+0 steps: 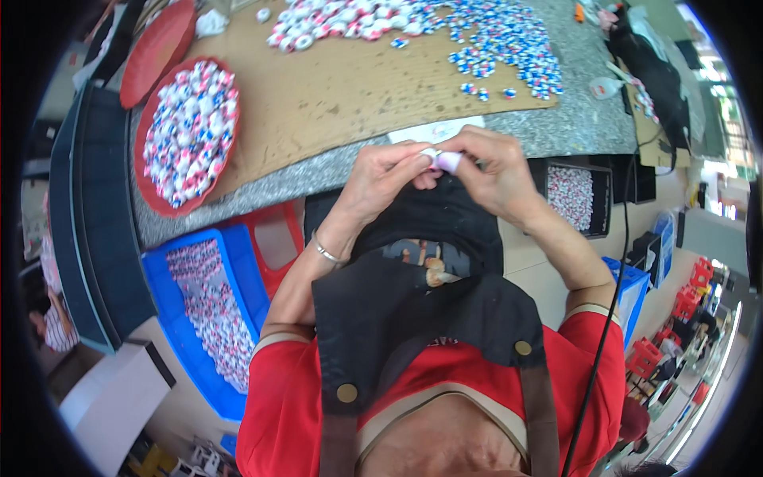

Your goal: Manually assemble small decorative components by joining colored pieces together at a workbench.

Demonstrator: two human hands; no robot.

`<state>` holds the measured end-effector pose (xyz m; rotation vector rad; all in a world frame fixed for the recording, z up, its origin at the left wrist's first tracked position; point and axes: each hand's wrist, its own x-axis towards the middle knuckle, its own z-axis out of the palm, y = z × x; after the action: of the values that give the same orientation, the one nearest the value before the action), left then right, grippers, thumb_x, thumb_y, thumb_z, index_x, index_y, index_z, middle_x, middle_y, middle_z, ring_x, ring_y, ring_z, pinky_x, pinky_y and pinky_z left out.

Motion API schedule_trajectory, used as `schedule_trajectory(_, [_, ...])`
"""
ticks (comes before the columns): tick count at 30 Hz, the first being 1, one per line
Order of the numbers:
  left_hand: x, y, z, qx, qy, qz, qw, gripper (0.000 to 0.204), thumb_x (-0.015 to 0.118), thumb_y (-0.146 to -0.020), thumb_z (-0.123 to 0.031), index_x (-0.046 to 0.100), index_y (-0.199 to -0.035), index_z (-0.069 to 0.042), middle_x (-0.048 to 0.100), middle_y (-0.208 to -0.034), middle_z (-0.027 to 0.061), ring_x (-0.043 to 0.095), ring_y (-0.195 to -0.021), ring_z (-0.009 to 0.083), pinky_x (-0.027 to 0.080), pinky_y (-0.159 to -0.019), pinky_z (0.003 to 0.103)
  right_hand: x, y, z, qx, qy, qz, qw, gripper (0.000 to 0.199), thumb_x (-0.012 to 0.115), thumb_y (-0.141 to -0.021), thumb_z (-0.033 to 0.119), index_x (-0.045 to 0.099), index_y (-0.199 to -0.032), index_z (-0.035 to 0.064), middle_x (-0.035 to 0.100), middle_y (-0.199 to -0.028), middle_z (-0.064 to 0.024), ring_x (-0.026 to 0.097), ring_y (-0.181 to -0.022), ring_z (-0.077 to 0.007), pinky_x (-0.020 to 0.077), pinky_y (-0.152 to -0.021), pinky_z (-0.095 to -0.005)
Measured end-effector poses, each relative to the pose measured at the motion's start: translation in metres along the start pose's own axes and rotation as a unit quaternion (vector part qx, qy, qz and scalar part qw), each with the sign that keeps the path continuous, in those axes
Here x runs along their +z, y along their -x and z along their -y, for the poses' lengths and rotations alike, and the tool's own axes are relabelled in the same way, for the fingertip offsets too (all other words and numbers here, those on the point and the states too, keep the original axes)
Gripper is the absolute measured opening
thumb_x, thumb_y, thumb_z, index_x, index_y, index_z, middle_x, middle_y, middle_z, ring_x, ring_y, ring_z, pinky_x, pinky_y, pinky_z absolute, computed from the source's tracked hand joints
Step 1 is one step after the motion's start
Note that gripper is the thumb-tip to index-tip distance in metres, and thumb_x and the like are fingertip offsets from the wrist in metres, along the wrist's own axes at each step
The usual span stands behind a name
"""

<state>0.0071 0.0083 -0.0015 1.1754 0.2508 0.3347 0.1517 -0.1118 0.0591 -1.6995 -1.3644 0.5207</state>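
Fingers (407,148) pinched a small white piece (430,154), left hand (381,176) and right hand (497,175) meeting just by the bench's (306,172) near edge; a slackened grip there, and it could have dropped away!

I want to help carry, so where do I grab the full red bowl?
Probably the red bowl's rim, left and right, from the near end: heaped round pieces leave that raised edge easiest to grip, and another red dish crowds its far-left side.
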Motion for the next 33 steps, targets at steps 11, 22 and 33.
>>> schedule_trajectory(11, [-0.083, 0.033, -0.085, 0.267, -0.412, -0.344, 0.8, 0.021, 0.063, -0.088, -0.001, 0.064, -0.109, 0.003, 0.064, -0.101, 0.0123, 0.061, -0.098, 0.0208, 0.048, -0.086, 0.031, -0.096, 0.026, -0.141, 0.119, 0.059, -0.505, 0.853, 0.054, 0.076, -0.08, 0.017, 0.051, -0.124, -0.0003, 0.054, -0.118, -0.0108, 0.053, -0.103, -0.0201, 0.0461, -0.086, -0.0334])
schedule_trajectory(22, [-0.192, 0.092, -0.097, 0.23, -0.632, -0.504, 0.542, 0.028, 0.066, -0.081, -0.009, 0.067, -0.108, -0.005, 0.066, -0.107, 0.0155, 0.06, -0.104, 0.0324, 0.045, -0.094, 0.04, -0.262, 0.019, -0.332, 0.103, 0.109, -0.419, 0.895, 0.057, 0.075, -0.082, 0.026, 0.054, -0.125, -0.0052, 0.063, -0.11, -0.0135, 0.06, -0.096, -0.022, 0.0478, -0.089, -0.0334])
schedule_trajectory(33, [-0.239, 0.177, -0.116, -0.144, -0.312, -0.592, 0.729, 0.059, 0.054, -0.093, -0.05, 0.056, -0.114, 0.005, 0.068, -0.093, 0.017, 0.067, -0.08, 0.0225, 0.054, -0.062, 0.035, -0.172, 0.01, -0.189, 0.063, -0.114, -0.245, 0.961, 0.049, 0.064, -0.093, 0.025, 0.048, -0.13, -0.0028, 0.059, -0.12, -0.0147, 0.057, -0.11, -0.021, 0.0456, -0.095, -0.0341])
